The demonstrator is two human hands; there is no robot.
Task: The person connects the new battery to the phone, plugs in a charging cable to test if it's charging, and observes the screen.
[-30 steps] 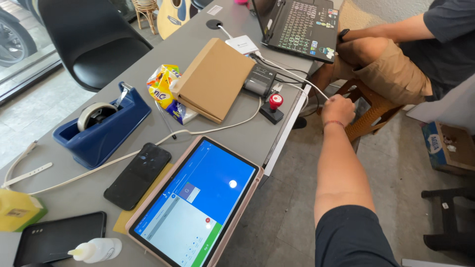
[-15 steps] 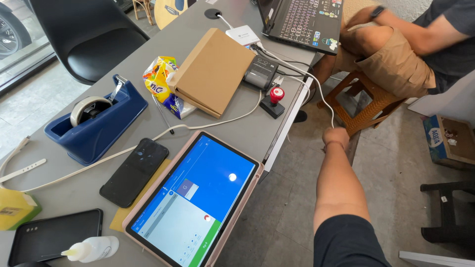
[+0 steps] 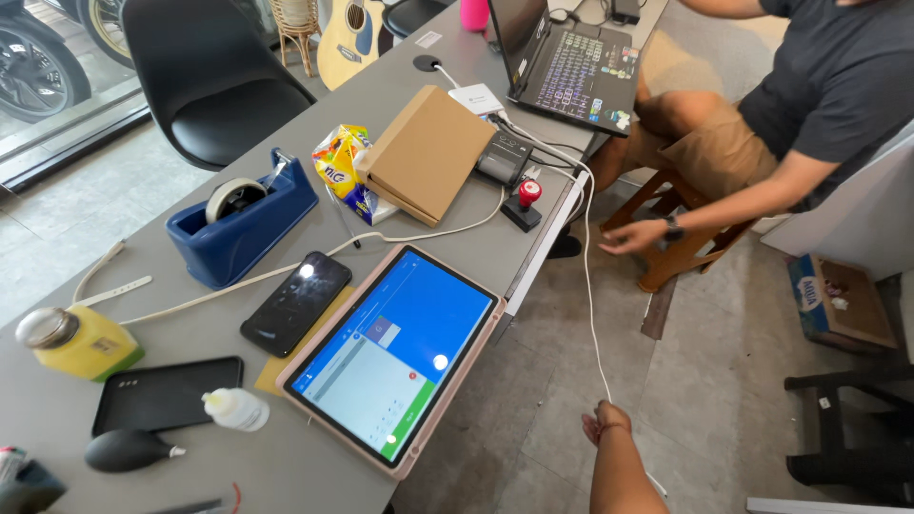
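Note:
My right hand [image 3: 604, 425] hangs low beside the grey table [image 3: 133, 481], below its front edge, with the fingers curled around a thin white cable [image 3: 590, 286]. That cable runs up to the table edge near a small black switch with a red knob [image 3: 523, 202] and trails on past my wrist toward the floor. Closest to my hand on the table is a lit tablet in a pink case [image 3: 395, 347]. My left hand is out of view.
On the table are a black phone [image 3: 297, 303], a blue tape dispenser [image 3: 243, 224], a cardboard box [image 3: 428, 152], a snack packet [image 3: 339, 164], a laptop [image 3: 564, 63] and a yellow bottle [image 3: 78, 340]. Another person [image 3: 809, 86] sits on a wooden stool at right, one hand [image 3: 636, 234] lowered.
My right hand has dropped from the table edge near the red-knobbed switch to low beside the table, drawing the white cable down with it. The view has shifted back and left.

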